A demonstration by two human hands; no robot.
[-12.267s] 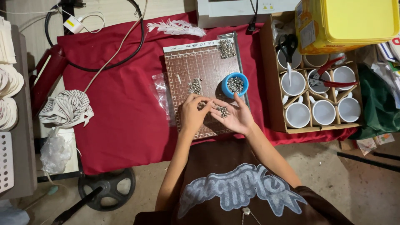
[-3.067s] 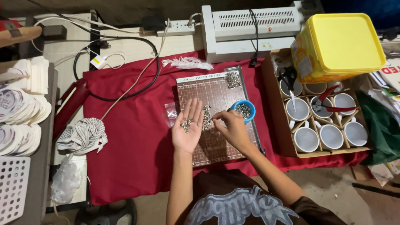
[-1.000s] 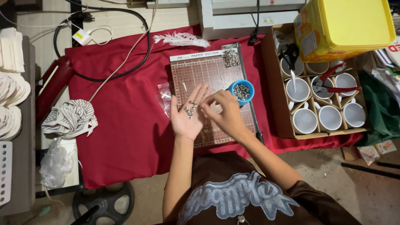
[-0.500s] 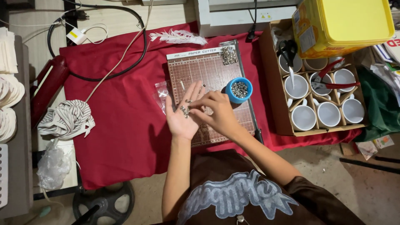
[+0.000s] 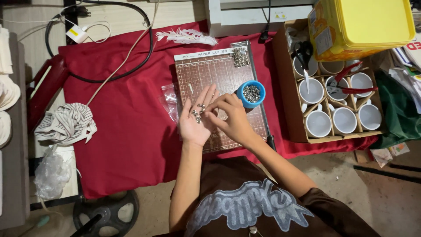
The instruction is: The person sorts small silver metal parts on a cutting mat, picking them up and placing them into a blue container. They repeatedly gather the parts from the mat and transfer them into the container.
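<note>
One wide red cloth [image 5: 127,131] covers the desk and carries nearly everything we see. At its right edge sits a cardboard box [image 5: 287,105] of white mugs [image 5: 319,124], with a yellow plastic tub [image 5: 364,24] resting across the box's far end and red-handled pliers [image 5: 351,87] lying over the mugs. In the middle of the cloth lies a brown gridded cutting board [image 5: 206,74], and our two hands meet over its near half.

Our left hand [image 5: 196,120] lies palm up, flat and unclenched, fingers spread toward the far side; a small heap of tiny metal fittings [image 5: 198,113] rests loose on the palm near the finger bases. Our right hand [image 5: 232,118] comes in from the right with its fingertips [image 5: 209,109] drawn together into a pinching grip right at that heap; the fittings are too small for us to tell whether one sits between the tips. Just beside the right hand's knuckles, on the board, stands a small blue cup [image 5: 251,93] filled with more such silver pieces. Another cluster of metal pieces [image 5: 240,56] lies at the board's far right corner. Clear plastic bags [image 5: 170,98] overlap the board's left edge, and a white feather [image 5: 186,36] lies beyond it.
</note>
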